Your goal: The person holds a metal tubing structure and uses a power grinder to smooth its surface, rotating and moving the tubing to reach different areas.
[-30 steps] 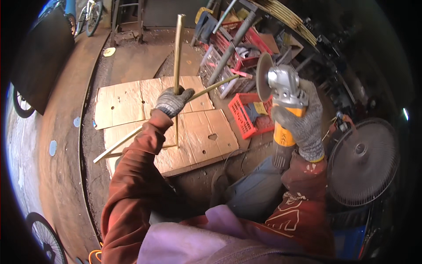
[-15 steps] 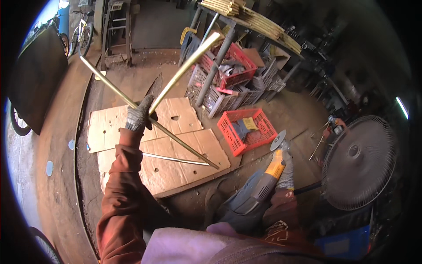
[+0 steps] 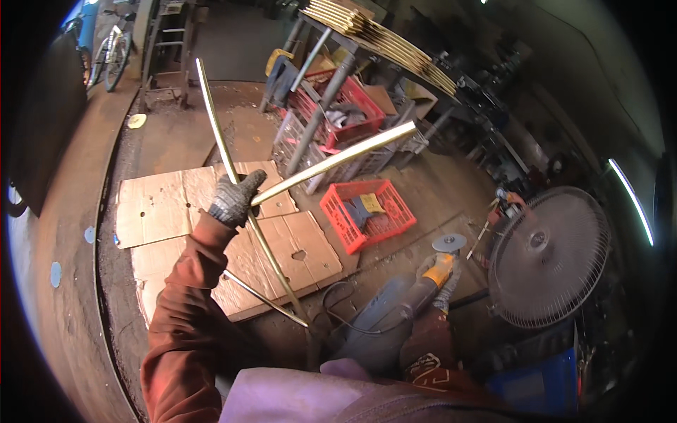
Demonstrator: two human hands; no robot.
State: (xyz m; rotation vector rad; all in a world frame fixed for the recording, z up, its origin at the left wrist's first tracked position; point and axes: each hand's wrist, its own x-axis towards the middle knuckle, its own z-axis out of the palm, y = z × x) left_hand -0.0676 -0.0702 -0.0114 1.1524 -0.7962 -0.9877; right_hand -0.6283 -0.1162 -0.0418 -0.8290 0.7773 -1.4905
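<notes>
My left hand (image 3: 238,199), in a grey glove, is closed around a metal tube frame where its parts meet. A long brass-coloured tube (image 3: 220,134) runs from the far side down past the hand toward me, and a second tube (image 3: 338,161) slants off to the upper right. A shorter silvery tube (image 3: 264,298) shows lower down; whether it joins the frame I cannot tell. On the right, my gloved right hand (image 3: 446,285) grips a yellow angle grinder (image 3: 440,269), its grey disc (image 3: 449,243) tilted upward, apart from the tubes.
Flattened cardboard (image 3: 159,211) lies on the floor under the frame. Ahead is a red crate (image 3: 381,236); farther back stand stacked crates and a rack bearing brass-coloured tubes (image 3: 395,44). A large fan (image 3: 550,268) stands close on the right. A cable (image 3: 331,296) loops near the grinder.
My left hand has turned the frame clockwise, so the long tube stands steeper and the second tube leans farther right. The grinder stays in my right hand, its disc now turned flatter.
</notes>
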